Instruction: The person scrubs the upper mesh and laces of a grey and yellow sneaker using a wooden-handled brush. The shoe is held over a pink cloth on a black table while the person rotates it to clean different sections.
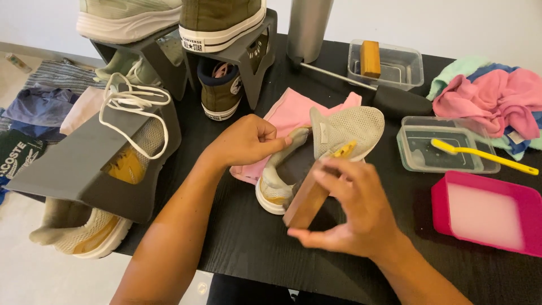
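A beige mesh sneaker lies on a pink cloth in the middle of the black table. My left hand pinches the sneaker's heel collar and holds it open. My right hand grips a wooden-backed brush against the shoe's side, near the sole. The brush bristles are hidden behind the wood and my fingers.
Grey shoe racks with several sneakers and loose white laces stand at left. At right are a clear tub holding a yellow toothbrush, a pink tub of milky liquid, a heap of cloths, another clear tub with a brush and a metal bottle.
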